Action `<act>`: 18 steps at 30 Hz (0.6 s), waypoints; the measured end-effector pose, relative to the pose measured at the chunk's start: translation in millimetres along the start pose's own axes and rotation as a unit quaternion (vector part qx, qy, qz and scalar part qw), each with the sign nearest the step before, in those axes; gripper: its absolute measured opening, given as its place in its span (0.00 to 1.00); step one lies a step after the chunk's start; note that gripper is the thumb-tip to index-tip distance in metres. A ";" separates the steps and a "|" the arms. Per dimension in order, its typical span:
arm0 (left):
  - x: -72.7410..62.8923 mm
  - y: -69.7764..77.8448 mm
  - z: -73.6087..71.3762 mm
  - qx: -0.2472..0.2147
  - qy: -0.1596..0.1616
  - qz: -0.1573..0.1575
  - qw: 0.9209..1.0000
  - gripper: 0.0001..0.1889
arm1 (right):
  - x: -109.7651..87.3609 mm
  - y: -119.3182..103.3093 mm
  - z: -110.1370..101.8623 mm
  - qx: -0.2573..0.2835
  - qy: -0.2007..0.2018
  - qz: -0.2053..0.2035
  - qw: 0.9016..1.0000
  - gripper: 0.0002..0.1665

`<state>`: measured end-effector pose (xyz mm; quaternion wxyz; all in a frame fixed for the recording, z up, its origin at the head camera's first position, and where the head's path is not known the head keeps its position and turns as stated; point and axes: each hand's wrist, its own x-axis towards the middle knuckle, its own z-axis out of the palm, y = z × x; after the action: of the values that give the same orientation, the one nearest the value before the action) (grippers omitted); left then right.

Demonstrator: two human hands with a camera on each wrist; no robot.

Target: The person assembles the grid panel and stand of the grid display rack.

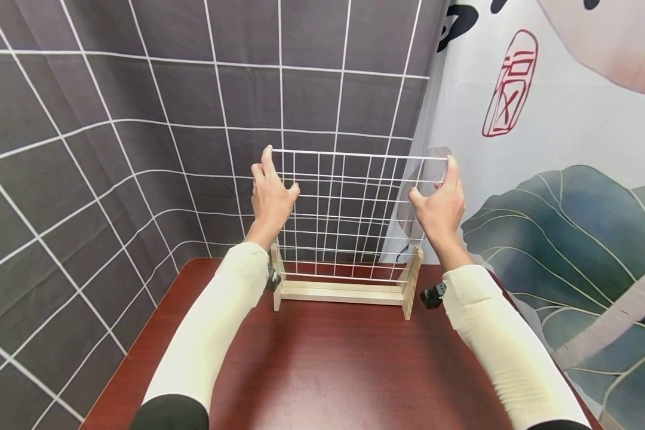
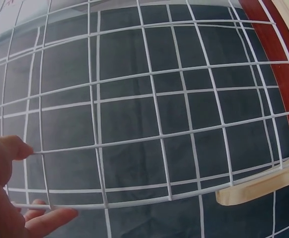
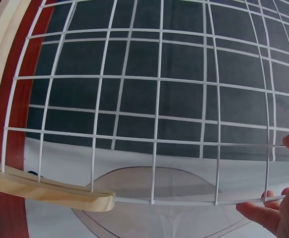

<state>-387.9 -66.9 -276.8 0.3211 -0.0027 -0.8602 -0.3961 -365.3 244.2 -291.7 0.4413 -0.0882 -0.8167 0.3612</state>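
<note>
A white wire grid panel (image 1: 355,154) stands upright in a pale wooden stand (image 1: 341,292) on the table. My left hand (image 1: 273,197) holds its left side edge near the top, thumb on the near face and fingers at the outer wire. On the opposite edge, at about the same height, my right hand (image 1: 441,203) grips the panel likewise. In the left wrist view, the panel's side wire meets a wooden upright (image 2: 258,187) of the stand. The right wrist view shows the other upright (image 3: 50,191) along the opposite side wire.
The red-brown table (image 1: 322,370) runs forward to a dark grey curtain (image 1: 247,89) with white grid lines. At the right hangs a white curtain (image 1: 462,113) with painted leaves and a red seal mark. Small black wrist cameras (image 1: 433,295) sit at both sleeves.
</note>
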 end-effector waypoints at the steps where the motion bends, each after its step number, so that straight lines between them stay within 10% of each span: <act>1: -0.8 -0.4 0.4 -0.002 0.000 0.001 1.000 0.51 | -0.8 0.9 0.4 0.000 0.000 0.002 1.000 0.53; 18: -13.9 -18.0 14.4 -0.002 0.000 -0.004 1.000 0.50 | -18.1 17.4 7.8 -0.001 -0.011 0.007 1.000 0.53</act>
<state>-389.4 -66.0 -303.6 0.3198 -0.0004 -0.8592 -0.3993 -363.6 244.4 -318.0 0.4295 -0.0902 -0.8215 0.3640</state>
